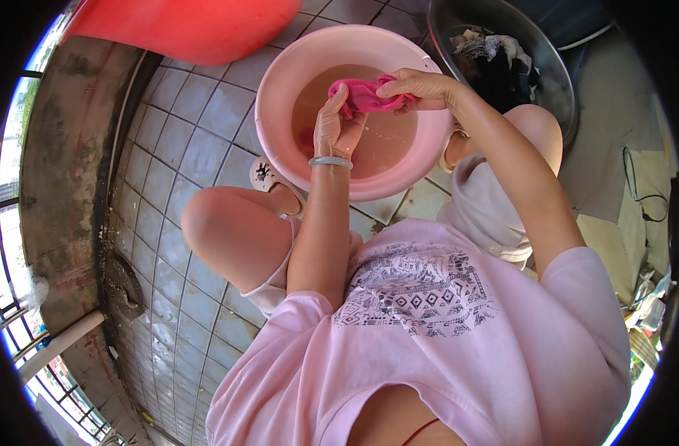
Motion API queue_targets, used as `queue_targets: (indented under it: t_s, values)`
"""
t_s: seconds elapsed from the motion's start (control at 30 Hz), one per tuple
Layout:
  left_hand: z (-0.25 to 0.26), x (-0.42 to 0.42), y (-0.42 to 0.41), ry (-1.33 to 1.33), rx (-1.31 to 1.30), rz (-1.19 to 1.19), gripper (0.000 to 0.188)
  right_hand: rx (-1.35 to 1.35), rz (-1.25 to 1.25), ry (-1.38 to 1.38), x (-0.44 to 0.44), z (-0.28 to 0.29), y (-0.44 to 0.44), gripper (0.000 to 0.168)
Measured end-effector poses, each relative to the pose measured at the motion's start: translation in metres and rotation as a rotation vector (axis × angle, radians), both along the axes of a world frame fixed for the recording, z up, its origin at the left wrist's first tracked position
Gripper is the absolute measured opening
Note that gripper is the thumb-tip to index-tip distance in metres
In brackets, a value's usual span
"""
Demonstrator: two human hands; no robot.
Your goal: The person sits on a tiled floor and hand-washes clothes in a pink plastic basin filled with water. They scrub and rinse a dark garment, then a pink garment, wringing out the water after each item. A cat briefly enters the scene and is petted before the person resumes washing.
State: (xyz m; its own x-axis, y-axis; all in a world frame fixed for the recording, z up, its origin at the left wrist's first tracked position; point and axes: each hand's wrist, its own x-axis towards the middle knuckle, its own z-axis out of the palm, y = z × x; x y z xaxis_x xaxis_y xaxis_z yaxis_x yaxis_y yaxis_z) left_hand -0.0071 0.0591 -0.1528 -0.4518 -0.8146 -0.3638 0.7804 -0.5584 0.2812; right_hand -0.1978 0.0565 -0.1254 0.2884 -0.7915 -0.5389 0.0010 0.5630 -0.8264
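Between my two hands a wet, bright pink cloth is stretched over a pink plastic basin. My left hand, with a pale bangle at the wrist, grips the cloth's left end, thumb on top. The other end is pinched in my right hand. Cloudy brownish water fills the bottom of the basin. Beneath my left hand, some pink fabric shows dimly in the water; its shape cannot be made out.
A metal basin holding dark and pale laundry stands beyond my right knee. At the upper left is a large red plastic tub. Grey floor tiles run to a low wall on the left. A drain cover lies there.
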Motion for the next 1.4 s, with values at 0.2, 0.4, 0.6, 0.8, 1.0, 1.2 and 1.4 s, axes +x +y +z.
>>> queue_targets:
  t_s: [0.2,0.4,0.6,0.8,1.0,1.2,1.4]
  values:
    - [0.001,-0.001,0.011,0.080,-0.022,-0.085,0.029,-0.077,-0.364,-0.326,-0.015,-0.009,-0.002,0.021]
    - [-0.021,-0.007,0.005,0.139,0.117,0.026,0.026,-0.130,-0.711,-0.547,0.037,-0.035,0.000,0.010]
    - [-0.034,-0.017,0.020,0.555,-0.208,0.220,0.035,-1.258,-0.225,0.657,0.127,0.053,0.047,0.034]
    - [-0.008,-0.034,0.028,-0.087,0.167,-0.071,0.019,-0.871,-0.211,1.038,0.098,0.014,0.007,0.036]
    - [0.000,-0.015,0.024,0.099,-0.006,0.270,0.027,-0.886,-0.178,0.957,0.086,-0.032,0.000,0.033]
    - [-0.026,-0.026,0.028,-0.162,0.202,0.043,0.033,-0.890,-0.241,0.965,0.099,-0.001,0.014,0.027]
    - [-0.034,-0.018,0.026,0.111,0.014,0.029,0.028,-0.894,-0.228,0.840,0.112,0.001,0.027,0.027]
